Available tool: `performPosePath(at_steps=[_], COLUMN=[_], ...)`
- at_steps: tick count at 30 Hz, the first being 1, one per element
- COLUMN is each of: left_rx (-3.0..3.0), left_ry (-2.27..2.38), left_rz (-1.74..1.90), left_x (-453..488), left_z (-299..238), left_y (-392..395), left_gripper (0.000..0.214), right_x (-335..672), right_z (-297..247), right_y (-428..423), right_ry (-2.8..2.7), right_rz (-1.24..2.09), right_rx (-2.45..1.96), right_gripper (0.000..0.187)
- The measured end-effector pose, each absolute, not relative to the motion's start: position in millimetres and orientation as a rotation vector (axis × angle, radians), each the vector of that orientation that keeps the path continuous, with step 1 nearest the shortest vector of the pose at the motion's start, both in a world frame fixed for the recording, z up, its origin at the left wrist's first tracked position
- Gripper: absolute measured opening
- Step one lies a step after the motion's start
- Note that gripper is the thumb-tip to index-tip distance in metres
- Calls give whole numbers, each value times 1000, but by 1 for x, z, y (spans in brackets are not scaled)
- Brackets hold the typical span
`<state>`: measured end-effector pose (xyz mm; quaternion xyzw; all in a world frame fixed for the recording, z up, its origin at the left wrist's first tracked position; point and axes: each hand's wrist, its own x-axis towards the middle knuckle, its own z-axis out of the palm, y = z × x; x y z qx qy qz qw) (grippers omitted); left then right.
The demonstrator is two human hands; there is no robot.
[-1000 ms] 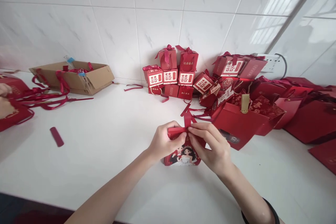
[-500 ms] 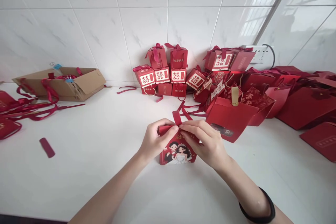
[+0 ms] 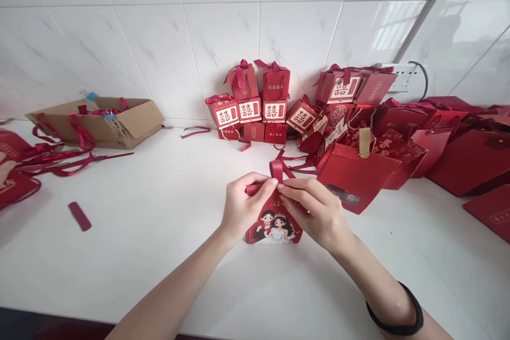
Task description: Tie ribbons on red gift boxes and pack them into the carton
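A small red gift box (image 3: 274, 229) with a cartoon bride and groom on its front stands upright on the white table. Above its top edge a dark red ribbon (image 3: 276, 170) rises in a loop. My left hand (image 3: 247, 207) is closed, its thumb and finger pinching the ribbon's base at the top of the box. From the other side my right hand (image 3: 316, 210) pinches the ribbon at the same spot, its lower fingers against the box's right edge. The pinching fingertips hide the point where the ribbon crosses, so any knot cannot be made out.
Several finished red boxes (image 3: 251, 111) are stacked by the tiled wall. Red gift bags (image 3: 358, 180) crowd the right side. A cardboard box (image 3: 139, 122) holding ribbons is at the left, near a loose ribbon piece (image 3: 79, 216). Part of another person's hand (image 3: 5, 168) shows at the left edge.
The ribbon's upright end now curls into a rounded loop above my fingers. Both hands remain pinched at the box top. The view has shifted slightly, and another hand has appeared at the left edge.
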<state>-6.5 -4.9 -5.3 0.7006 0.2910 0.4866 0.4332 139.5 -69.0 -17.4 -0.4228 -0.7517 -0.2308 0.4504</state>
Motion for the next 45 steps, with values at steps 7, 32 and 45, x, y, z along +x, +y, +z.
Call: performPosePath(at_steps=[7,32,45], left_rx=[1695,1772,1839], left_ry=[709,560,624], left_rz=[1194,1125,1285], left_x=[-6,-15,-10], left_z=[-3,-9,-17], left_y=[-6,-4,-6], left_gripper=[22,11,7], right_x=[139,138,134], right_z=[-15,-22,-7], right_y=[-69,-68,-77], right_ry=[-1851,-1783,-1508], right_rz=[-566,-558,123], right_rx=[-1029,-967,-1311], right_gripper=[29,25,22])
